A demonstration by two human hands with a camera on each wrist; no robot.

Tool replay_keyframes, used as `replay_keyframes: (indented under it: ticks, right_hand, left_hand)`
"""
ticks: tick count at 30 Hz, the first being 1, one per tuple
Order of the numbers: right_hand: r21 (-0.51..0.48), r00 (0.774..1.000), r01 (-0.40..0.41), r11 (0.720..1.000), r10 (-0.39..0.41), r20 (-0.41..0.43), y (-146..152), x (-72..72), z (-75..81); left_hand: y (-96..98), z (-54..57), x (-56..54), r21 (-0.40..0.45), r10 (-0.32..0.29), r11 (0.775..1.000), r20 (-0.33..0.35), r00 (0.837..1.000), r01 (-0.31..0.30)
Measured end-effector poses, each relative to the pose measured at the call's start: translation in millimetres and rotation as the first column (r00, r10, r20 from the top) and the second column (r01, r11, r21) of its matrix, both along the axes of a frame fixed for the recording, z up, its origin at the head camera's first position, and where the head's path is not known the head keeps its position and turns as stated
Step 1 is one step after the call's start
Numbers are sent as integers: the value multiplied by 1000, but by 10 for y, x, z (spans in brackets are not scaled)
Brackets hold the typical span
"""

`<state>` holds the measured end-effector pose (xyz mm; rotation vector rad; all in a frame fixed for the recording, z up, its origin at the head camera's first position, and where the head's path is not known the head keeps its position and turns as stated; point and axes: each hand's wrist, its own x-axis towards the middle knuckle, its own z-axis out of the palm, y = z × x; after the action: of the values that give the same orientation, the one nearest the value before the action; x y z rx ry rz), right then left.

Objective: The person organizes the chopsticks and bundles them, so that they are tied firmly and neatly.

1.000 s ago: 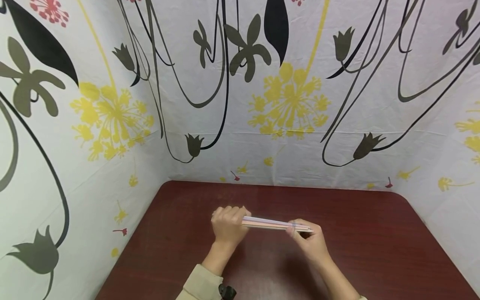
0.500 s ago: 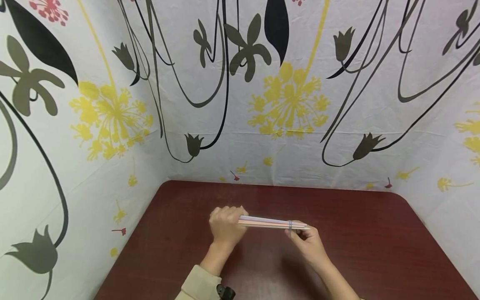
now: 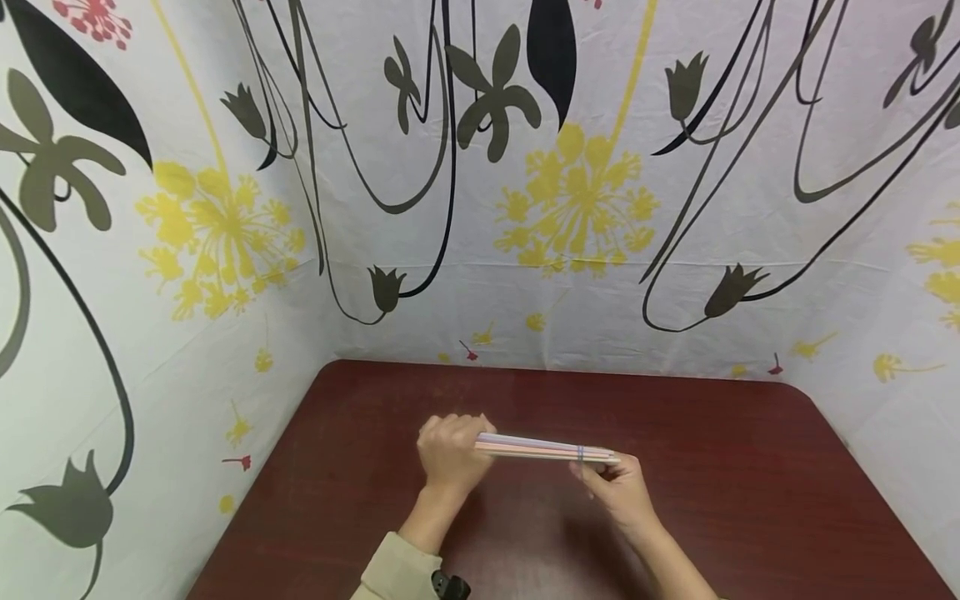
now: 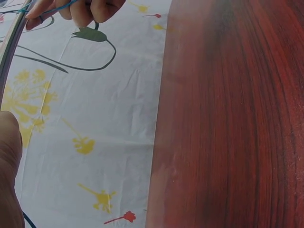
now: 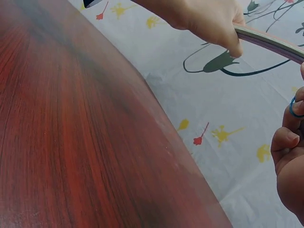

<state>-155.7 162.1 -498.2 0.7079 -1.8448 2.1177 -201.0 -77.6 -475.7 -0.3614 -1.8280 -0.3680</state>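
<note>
In the head view, a bundle of thin pastel sticks (image 3: 525,447) is held level over the table. My left hand (image 3: 452,450) grips its left end, fingers curled round it. A thin blue rubber band (image 3: 581,453) circles the bundle near its right end. My right hand (image 3: 621,487) is at that end, thumb below the sticks and other fingers partly hidden behind them. In the left wrist view, the blue band (image 4: 61,6) stretches from the sticks (image 4: 13,40) across the right fingers. The right wrist view shows the band (image 5: 292,108) looped round a curled right finger.
Beneath the hands is a dark red wooden table (image 3: 712,467) with rounded far corners. White flower-patterned cloth (image 3: 570,325) hangs behind and to the left of it. A black device (image 3: 450,585) sits at the left wrist by a beige sleeve (image 3: 397,567).
Both hands and the bundle have shifted slightly left. The right fingers have drawn down from over the sticks, so the blue band shows more plainly. Over the last half second little moves.
</note>
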Motion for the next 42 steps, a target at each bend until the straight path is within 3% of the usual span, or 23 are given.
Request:
replay_keyframes:
  ticks: [5, 9, 11, 14, 16, 18, 24, 26, 28, 31, 35, 38, 42]
  right_hand:
    - [-28, 998, 53, 998, -54, -21, -16, 12, -40]
    - [66, 974, 203, 977, -195, -113, -69, 35, -88]
    - [130, 939, 299, 945, -267, -217, -100, 37, -109]
    - [183, 864, 414, 892, -322, -387, -139, 22, -140]
    - [182, 828, 453, 873, -337, -449, -152, 9, -143]
    - [186, 806, 470, 863, -334, -489, -148, -4, -138]
    - [230, 821, 422, 877, -262, -507, -94, -5, -125]
    - [258, 807, 429, 866, -238, -541, -70, -17, -134]
    - [276, 774, 443, 853, -209, -598, -52, -33, -142]
    - [288, 707, 459, 841, -149, -692, -51, -39, -131]
    - [264, 627, 446, 855, -88, -774, -124, 4, -69]
    - [191, 559, 473, 860, -125, -820, -214, 54, 4]
    - [46, 465, 531, 846, -246, -850, -344, 124, 107]
  left_hand:
    - [-5, 12, 8, -10, 13, 1000, 5, 1000, -13]
    - [-24, 26, 7, -18, 26, 999, -4, 1000, -26]
    - [-36, 39, 4, -10, 31, 999, -11, 999, -31]
    - [-51, 64, 0, -11, 31, 999, -16, 999, -31]
    - [-58, 80, -4, -19, 34, 999, -14, 999, -34]
    - [-63, 94, -10, -26, 41, 999, -8, 999, -41]
    - [-107, 99, -22, -28, 78, 997, -2, 997, -78]
    - [-128, 97, -27, -36, 87, 996, -2, 996, -87]
    - [-148, 94, -32, -44, 94, 995, 11, 995, -94]
    - [-165, 73, -34, -61, 100, 993, 62, 993, -96]
    - [-165, 27, -24, -93, 117, 990, 159, 980, -103]
    - [-152, 7, -19, -107, 125, 989, 219, 968, -104]
    - [-124, 20, -20, -107, 117, 990, 259, 959, -92]
